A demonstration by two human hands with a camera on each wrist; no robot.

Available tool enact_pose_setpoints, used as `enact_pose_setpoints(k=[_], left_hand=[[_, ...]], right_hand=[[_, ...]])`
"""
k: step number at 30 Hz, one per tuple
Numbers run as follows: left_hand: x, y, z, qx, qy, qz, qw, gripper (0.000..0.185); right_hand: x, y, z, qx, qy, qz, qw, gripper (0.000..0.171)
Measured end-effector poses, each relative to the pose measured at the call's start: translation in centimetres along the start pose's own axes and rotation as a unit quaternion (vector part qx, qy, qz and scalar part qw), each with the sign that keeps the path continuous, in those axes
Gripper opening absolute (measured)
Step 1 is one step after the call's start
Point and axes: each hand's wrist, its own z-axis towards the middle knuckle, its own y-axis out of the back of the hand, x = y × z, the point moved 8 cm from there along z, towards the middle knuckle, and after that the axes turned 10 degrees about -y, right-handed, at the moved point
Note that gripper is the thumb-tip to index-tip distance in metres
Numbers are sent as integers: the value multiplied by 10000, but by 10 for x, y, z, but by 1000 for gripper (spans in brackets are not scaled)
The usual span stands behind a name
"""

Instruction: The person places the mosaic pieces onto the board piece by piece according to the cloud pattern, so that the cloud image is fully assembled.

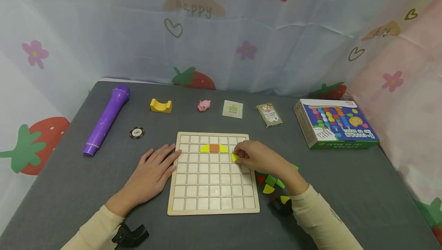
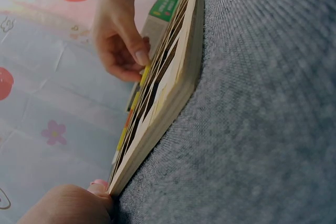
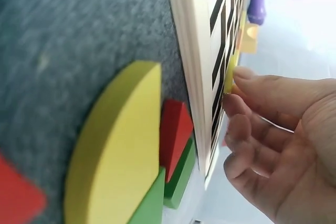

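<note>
From the head camera I see my right hand [image 1: 257, 157] over the right part of the wooden grid board [image 1: 213, 174], fingers curled and pinching a small yellow piece [image 1: 235, 157] that sits on the board's third row, near its right edge. The right wrist view shows the same pinch from the side — fingertips [image 3: 247, 74] pressing the yellow piece against the board's face. My left hand [image 1: 153, 173] lies flat on the grey table [image 1: 345, 173], fingers straight and relaxed, their tips touching the board's left edge; it holds nothing. In the left wrist view one fingertip shows at the board's near corner, with the right hand further along the board. In the second row of the board I see three pieces already seated side by side: a yellow quarter-round [image 1: 205, 148], an orange square [image 1: 214, 148] and another yellow quarter-round [image 1: 223, 148]. Just right of the board, under my right forearm, lies a loose heap of coloured pieces [image 1: 271, 184] — red, green and yellow. Along the far side of the table stand a purple microphone [image 1: 106, 119], a poker chip [image 1: 136, 132], a yellow arch block [image 1: 160, 105], a pink pig figure [image 1: 204, 105], a small card [image 1: 233, 109], a deck of playing cards [image 1: 269, 115] and the game's box [image 1: 334, 123].
</note>
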Motion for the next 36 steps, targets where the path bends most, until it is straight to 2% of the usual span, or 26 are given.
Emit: enact_pose_setpoints(k=[7,17,22,27,32,36], left_hand=[[-1,-3,1,73,18,-5,10000,46],[-3,-3,2,85,30,-52,9999,46],[-4,-3,2,82,62,-92,9999,46],[-3,-3,2,78,67,-103,9999,46],[0,-3,1,104,71,-105,9999,46],[1,-2,1,88,52,-189,9998,45]], right_hand=[[1,-4,4,140,-135,106,9998,21],[-2,-1,-1,175,-312,87,9993,25],[-15,19,-20,-119,-487,-119,9987,28],[-37,33,-46,-212,-788,-189,9965,26],[-56,38,-72,-302,-1137,-220,9928,23],[-57,31,-88,-178,-1096,-170,9937,16]])
